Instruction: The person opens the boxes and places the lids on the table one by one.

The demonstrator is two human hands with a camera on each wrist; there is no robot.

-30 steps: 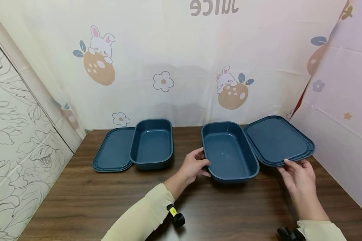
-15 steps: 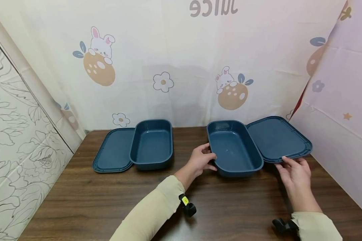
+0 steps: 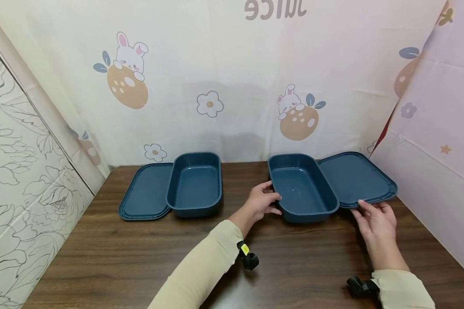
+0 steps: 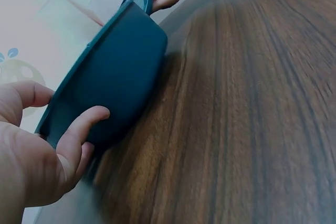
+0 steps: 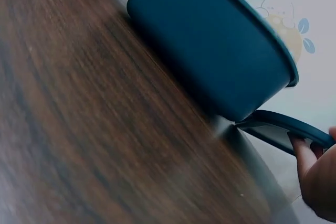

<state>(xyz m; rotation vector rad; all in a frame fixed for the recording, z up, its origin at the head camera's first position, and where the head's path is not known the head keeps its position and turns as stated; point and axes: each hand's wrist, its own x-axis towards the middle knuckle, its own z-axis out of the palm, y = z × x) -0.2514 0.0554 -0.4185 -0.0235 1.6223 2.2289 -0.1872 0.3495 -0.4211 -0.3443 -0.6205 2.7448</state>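
A deep blue rectangular food container [image 3: 303, 189] stands uncovered on the right half of the wooden table. My left hand [image 3: 258, 201] grips its left side near the front corner, thumb at the rim and fingers against the outer wall. Right beside it lies a matching flat lid [image 3: 357, 178], its left edge overlapped by the container's rim in the head view. My right hand [image 3: 377, 221] pinches the lid's front edge, thumb above and fingers beneath. In the right wrist view the lid [image 5: 286, 123] tilts, its held side raised and its other edge low by the container's base.
A second blue container [image 3: 195, 184] stands uncovered on the left, overlapping its own lid [image 3: 148, 193] on the table [image 3: 120, 257]. A printed cloth [image 3: 239, 77] hangs close behind them. Another cloth wall [image 3: 441, 193] borders the right side.
My left hand and the right-hand container have shifted right and slightly back. The lid and my right hand have moved a little left, so the lid sits closer under the container's rim.
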